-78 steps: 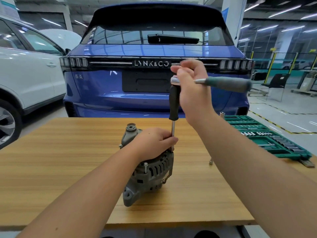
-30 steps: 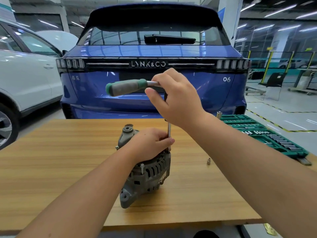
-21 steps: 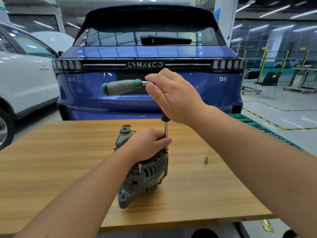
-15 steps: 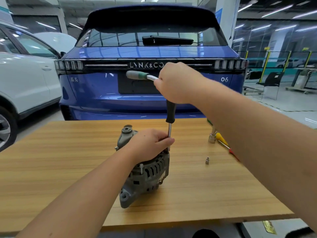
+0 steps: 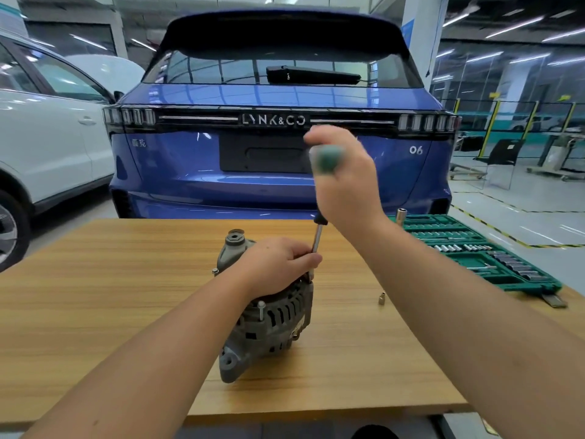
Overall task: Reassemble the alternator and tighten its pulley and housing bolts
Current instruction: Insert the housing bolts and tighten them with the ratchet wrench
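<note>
The alternator (image 5: 269, 315) stood near the middle of the wooden table (image 5: 95, 280). The left hand (image 5: 278, 264) rested on top of it, fingers pinching the shaft of the wrench (image 5: 317, 240). The right hand (image 5: 345, 179), blurred, gripped the wrench's green handle above. 1 small socket (image 5: 381, 298) stood to the right, near a green socket case (image 5: 474, 251).

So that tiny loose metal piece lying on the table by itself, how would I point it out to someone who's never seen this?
Start at the wooden table in front of the blue car. Between the grey alternator at its middle and the green socket case at its right edge, one small silver socket stands on bare wood. Unlike the sockets in the case, it stands alone, touching nothing.
</note>
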Available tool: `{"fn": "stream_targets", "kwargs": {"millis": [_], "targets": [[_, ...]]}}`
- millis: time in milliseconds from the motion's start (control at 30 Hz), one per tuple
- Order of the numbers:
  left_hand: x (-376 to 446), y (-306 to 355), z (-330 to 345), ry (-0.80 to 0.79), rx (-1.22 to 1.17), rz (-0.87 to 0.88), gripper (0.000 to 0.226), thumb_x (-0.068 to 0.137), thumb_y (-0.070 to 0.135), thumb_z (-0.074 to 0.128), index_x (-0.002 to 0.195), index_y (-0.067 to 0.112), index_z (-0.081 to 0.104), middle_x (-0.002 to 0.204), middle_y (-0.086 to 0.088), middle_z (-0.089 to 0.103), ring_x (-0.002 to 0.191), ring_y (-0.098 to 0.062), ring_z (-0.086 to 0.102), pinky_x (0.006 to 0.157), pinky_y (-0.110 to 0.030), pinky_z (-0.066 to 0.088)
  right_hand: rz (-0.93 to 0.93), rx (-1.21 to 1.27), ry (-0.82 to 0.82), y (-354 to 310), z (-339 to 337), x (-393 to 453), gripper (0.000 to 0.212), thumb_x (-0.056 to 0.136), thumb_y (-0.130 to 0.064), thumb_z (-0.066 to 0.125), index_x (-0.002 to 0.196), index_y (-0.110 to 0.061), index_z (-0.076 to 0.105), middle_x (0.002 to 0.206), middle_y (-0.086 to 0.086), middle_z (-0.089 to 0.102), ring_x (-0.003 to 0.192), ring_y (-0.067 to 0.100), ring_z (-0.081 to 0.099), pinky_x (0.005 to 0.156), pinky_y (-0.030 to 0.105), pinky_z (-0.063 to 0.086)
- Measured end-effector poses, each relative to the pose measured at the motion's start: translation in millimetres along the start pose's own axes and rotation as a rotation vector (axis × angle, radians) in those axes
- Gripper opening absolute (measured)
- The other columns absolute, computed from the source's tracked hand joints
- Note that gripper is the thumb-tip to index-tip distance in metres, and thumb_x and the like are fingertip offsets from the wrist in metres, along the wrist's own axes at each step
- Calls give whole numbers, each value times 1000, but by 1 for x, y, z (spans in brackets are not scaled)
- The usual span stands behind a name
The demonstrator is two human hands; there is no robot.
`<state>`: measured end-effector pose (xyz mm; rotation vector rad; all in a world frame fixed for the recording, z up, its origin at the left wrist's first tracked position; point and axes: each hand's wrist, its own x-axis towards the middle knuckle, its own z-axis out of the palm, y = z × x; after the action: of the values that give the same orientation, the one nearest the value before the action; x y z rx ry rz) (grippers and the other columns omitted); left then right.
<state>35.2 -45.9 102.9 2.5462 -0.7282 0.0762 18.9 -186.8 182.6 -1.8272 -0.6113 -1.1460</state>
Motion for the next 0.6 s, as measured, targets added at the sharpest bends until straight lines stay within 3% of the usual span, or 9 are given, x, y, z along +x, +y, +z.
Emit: {"fn": "stream_targets", "kwargs": {"millis": [67, 133, 233, 367, 500, 600], "targets": [[0, -1, 1, -5, -21, -9, 31, 104, 56, 45, 92, 37, 65, 87, 9, 71, 78, -9, 66, 69, -32, 58, -204, -257, -196, 1, 0, 2, 21, 99, -7, 54, 114, -6, 70, 103, 3, 65, 98, 24, 58, 85, 37, 48], [0, -1, 2, -1, -53, -23, 29, 104, 56, 46, 90, 39, 65, 87, 10, 73, 78, -7, 67, 66, -28, 55, -234, -350, -313, -4, 2, 8, 24, 100, -19, 55, 117, -9, 69, 100, 3, 64, 94, 25, 54, 80, 37, 45], [0, -1, 3, 3, -66, -29, 27, 104, 57, 47, 93, 40, 65, 87, 11, 73, 78, -6, 67, 66, -25, 53, -207, -398, -367, -9, 5, 9, 35, 100, -38, 54, 121, -13, 66, 103, 1, 60, 96, 22, 51, 80, 35, 43], [-1, 1, 1, 10, -52, -7, 33, 104, 55, 46, 95, 33, 69, 88, 8, 73, 80, -11, 67, 75, -37, 60, -160, -382, -363, -10, -1, 10, 37, 105, -39, 44, 123, -15, 66, 101, -5, 55, 98, 21, 51, 81, 34, 42], [-2, 0, 1, 7, -33, -5, 34, 104, 57, 45, 93, 33, 68, 86, 6, 73, 78, -12, 67, 72, -36, 58, -49, -522, -404, -18, -4, 19, 36, 106, -43, 42, 98, -19, 66, 88, -4, 54, 82, 19, 51, 64, 32, 36], [-1, 0, 1, 1, -16, 2, 31, 104, 57, 45, 93, 36, 66, 84, 7, 71, 76, -10, 66, 67, -29, 56, 162, -729, -521, -28, -5, 42, 42, 103, -43, 43, 70, -17, 50, 69, 0, 50, 65, 23, 47, 52, 31, 29]]}}
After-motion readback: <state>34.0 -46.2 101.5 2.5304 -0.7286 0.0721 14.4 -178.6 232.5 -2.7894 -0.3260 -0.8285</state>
